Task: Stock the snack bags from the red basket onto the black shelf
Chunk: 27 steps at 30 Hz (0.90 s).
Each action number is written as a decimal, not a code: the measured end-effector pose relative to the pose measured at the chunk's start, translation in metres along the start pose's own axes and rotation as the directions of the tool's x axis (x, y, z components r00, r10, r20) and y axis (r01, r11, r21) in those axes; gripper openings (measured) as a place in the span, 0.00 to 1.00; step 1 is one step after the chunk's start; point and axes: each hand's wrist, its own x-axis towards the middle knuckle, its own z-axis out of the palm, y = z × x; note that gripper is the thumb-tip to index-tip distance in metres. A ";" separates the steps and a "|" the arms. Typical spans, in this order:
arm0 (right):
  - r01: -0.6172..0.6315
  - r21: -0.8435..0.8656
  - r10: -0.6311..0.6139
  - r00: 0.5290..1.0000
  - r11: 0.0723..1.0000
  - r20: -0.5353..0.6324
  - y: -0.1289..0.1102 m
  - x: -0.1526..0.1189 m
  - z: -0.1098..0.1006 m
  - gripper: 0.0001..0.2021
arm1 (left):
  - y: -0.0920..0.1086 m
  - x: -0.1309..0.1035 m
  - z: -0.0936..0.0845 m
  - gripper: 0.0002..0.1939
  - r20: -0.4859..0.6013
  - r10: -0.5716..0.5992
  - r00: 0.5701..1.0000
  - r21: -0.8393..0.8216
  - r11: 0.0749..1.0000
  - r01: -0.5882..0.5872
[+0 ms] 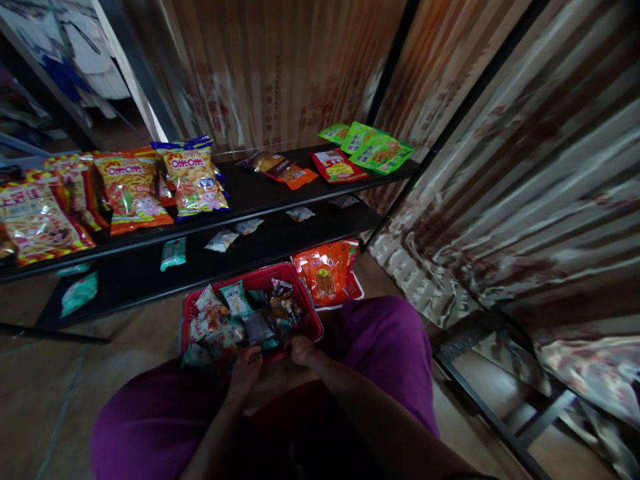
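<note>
A red plastic basket (287, 272) stands on the floor between my knees, against the lower shelf. Small wrapped snack packets (257, 327) fill it, in white, teal, clear and brown wrappers. At the basket's near rim, my left hand (247, 367) has its fingers curled over the edge. My right hand (304, 351) is closed on the same rim, nearer the right corner. The fingertips of both hands are partly hidden and dim.
A black two-tier shelf (240, 180) spans the front. Its top bears puffed snack bags (133, 190), a red packet (339, 165) and green packets (383, 153). Small packets (221, 240) lie on the lower tier. Orange bags (327, 273) lie right of the basket. A curtain (480, 200) hangs at right.
</note>
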 end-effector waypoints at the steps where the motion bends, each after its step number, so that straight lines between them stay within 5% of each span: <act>1: 0.000 -0.033 0.001 0.999 0.999 0.035 0.001 0.002 0.000 0.09 | 0.000 0.001 0.000 0.17 -0.006 -0.008 1.000 0.002 1.000 0.008; 12: -0.041 -0.205 0.073 0.986 0.978 0.149 0.013 0.010 -0.025 0.20 | -0.017 -0.003 -0.003 0.11 -0.063 -0.053 0.997 -0.002 0.999 0.053; 27: -0.199 -0.059 0.202 0.977 0.978 0.066 0.019 0.014 -0.040 0.13 | 0.000 -0.006 0.013 0.12 0.012 -0.003 1.000 -0.021 1.000 0.003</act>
